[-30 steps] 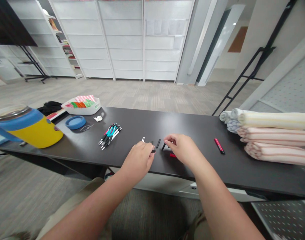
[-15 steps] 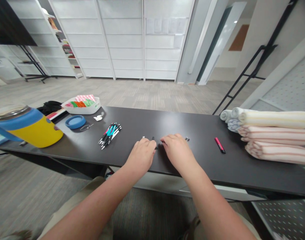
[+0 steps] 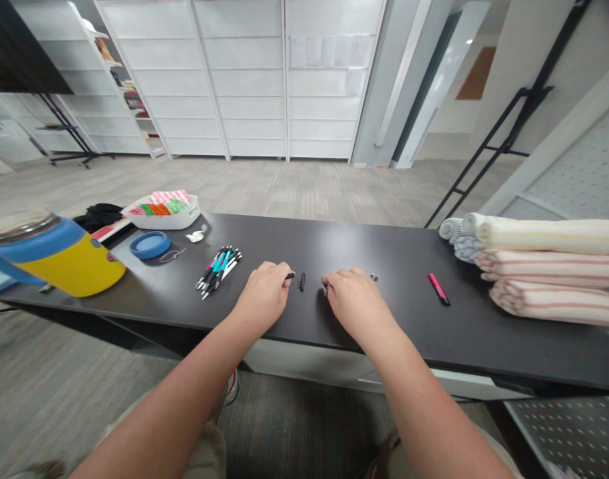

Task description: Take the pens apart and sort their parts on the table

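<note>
My left hand (image 3: 264, 290) is closed on a black pen part (image 3: 290, 275), whose end pokes out past the thumb and fingers. Just to its right, a short black pen piece (image 3: 302, 282) lies on the dark table, with something tiny beside it. My right hand (image 3: 355, 294) rests low over the table, fingers curled together around a small dark piece (image 3: 325, 285) that is mostly hidden. Small silver bits (image 3: 374, 277) show beyond that hand's knuckles. A bundle of turquoise, black and white pens (image 3: 218, 271) lies left of my left hand.
A pink and black marker (image 3: 438, 290) and rolled striped towels (image 3: 554, 269) are on the right. To the left are a yellow and blue mug (image 3: 79, 259), a blue lid (image 3: 150, 245), a white basket (image 3: 187, 214) and a crumpled white scrap (image 3: 196, 236). The table's front edge (image 3: 304, 340) is near.
My left hand has moved left, away from my right hand, with the black pen part in it. The short black piece on the table is now uncovered. My right hand has hardly moved.
</note>
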The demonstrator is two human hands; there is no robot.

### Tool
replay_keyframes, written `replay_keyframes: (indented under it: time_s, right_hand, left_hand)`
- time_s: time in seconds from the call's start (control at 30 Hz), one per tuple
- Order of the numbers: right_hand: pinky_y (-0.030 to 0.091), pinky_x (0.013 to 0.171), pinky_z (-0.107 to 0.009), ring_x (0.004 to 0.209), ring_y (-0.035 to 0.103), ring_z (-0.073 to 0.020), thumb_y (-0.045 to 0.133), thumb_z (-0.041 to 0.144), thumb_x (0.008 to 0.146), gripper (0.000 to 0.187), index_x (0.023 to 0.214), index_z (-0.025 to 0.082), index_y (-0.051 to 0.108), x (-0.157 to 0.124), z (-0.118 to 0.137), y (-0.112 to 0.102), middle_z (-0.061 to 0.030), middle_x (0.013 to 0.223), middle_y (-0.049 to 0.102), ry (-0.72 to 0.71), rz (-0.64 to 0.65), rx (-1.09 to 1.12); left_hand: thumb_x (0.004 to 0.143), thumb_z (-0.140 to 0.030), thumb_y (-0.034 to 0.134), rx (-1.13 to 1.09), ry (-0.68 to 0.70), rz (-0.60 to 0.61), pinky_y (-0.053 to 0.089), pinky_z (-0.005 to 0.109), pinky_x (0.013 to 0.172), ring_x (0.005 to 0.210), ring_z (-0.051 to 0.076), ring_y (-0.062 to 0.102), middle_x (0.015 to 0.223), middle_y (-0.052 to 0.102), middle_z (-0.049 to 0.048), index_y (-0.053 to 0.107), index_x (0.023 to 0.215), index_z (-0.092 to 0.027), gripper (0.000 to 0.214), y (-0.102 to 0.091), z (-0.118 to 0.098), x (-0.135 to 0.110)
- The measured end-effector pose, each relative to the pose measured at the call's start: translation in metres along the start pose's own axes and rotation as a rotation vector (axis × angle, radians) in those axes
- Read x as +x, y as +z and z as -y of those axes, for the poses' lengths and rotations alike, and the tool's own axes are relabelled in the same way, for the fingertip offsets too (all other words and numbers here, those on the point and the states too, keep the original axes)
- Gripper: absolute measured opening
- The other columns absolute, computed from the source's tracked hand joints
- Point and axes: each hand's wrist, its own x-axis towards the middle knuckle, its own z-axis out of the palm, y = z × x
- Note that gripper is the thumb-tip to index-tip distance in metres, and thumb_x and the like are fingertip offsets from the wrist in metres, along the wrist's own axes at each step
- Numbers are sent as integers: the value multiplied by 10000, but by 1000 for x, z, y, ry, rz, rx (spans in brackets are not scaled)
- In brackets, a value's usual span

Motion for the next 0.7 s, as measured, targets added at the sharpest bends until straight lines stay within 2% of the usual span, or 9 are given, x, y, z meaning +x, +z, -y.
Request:
replay_keyframes:
  time_s: [0.3,0.53,0.7]
  right_hand:
    - [417,970,-365,995,634,-255,545,150,982,249,1063,223,769,7,1,9,-88,1028,761,-65,-2,39]
    - [430,977,-347,1022,637,-244,556,156,988,258,1076,247,781,11,-1,12,-82,1068,754,-93,-25,110]
    - [435,959,-344,1042,635,-238,555,128,977,252,1120,242,729,12,0,12,-63,1098,760,-87,-42,135]
  left_hand:
    - [969,-131,484,27,90,62,482,397,877,1065,269,608,1032,692,86,672,1109,-219,250,4,-8,6]
    - [971,-142,498,22,101,57,477,389,891,1084,265,603,1040,697,83,667,1108,-220,231,6,-6,12]
    - [962,-147,515,19,114,76,473,391,918,1094,260,600,1046,695,76,667,1125,-225,236,6,-8,13]
